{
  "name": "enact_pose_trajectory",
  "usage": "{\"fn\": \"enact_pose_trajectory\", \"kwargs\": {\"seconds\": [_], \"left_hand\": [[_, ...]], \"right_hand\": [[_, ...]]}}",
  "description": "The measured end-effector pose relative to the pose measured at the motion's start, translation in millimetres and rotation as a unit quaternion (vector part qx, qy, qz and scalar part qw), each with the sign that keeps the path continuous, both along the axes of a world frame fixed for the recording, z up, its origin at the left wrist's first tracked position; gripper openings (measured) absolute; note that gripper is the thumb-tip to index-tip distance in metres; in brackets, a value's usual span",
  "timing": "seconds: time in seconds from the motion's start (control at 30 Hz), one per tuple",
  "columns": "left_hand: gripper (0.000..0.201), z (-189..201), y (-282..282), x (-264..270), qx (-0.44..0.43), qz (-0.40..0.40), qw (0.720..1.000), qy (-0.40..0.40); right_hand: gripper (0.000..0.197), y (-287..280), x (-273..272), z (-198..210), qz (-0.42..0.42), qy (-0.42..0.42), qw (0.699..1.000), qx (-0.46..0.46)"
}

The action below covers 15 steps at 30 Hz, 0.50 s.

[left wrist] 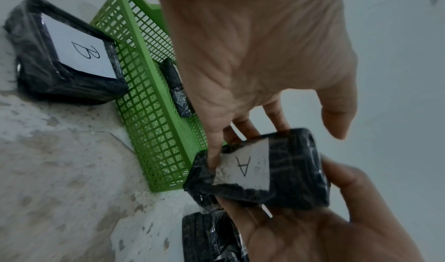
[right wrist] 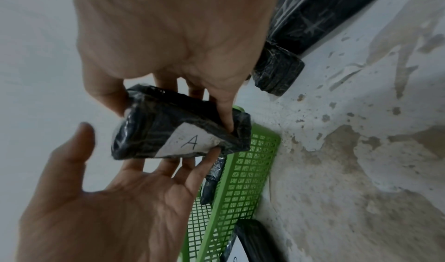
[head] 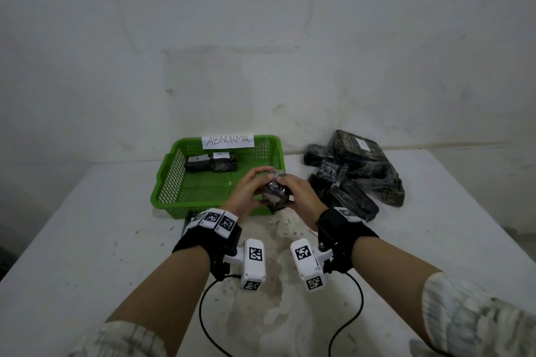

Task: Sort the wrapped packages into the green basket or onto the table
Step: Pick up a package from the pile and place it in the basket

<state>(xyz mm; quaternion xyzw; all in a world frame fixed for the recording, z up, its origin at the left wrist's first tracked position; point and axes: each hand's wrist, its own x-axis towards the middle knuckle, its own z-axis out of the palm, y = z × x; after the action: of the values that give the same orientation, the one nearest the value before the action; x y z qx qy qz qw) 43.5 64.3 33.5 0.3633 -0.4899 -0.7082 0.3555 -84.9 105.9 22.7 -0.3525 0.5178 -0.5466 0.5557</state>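
Both hands meet over the front right corner of the green basket point(head: 165, 191). Between them is a small black wrapped package point(head: 275, 192) with a white label marked "A" point(left wrist: 243, 168). My right hand point(head: 298, 191) grips it, thumb point(right wrist: 106, 92) on one end and a finger point(right wrist: 226, 113) on the other. My left hand point(head: 246, 191) has fairly straight fingers point(right wrist: 207, 157) touching the package's edge by the label, its thumb point(right wrist: 84, 132) held apart. Two black packages point(head: 211, 163) with white labels lie at the back of the basket.
A pile of several black wrapped packages point(head: 356, 171) sits on the white table point(head: 116, 240) right of the basket. A package labelled "B" point(left wrist: 67, 56) lies on the table against the basket's front wall. A paper sign "ABNORMAL" point(head: 228, 141) hangs on the basket's back rim.
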Motion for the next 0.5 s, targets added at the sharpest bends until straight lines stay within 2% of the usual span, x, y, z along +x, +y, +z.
{"fn": "enact_pose_trajectory", "kwargs": {"seconds": [0.13,0.3,0.4,0.5], "left_hand": [[0.015,-2.5,-3.3,-1.3,0.0,0.022,1.0,0.005],[0.015,-4.6,-2.7,1.8,0.001,0.025,1.0,0.004],[0.018,-4.1,-1.4,3.8,0.003,0.022,1.0,0.008],[0.021,-3.3,-1.7,5.3,-0.004,0.021,1.0,0.014]], "right_hand": [[0.03,2.8,1.2,0.4,0.068,-0.001,0.998,-0.015],[0.026,4.9,2.7,1.9,0.051,0.077,0.995,-0.026],[0.025,4.6,3.2,2.8,0.053,0.068,0.996,-0.035],[0.021,3.2,3.6,1.1,0.061,0.023,0.998,-0.024]]}}
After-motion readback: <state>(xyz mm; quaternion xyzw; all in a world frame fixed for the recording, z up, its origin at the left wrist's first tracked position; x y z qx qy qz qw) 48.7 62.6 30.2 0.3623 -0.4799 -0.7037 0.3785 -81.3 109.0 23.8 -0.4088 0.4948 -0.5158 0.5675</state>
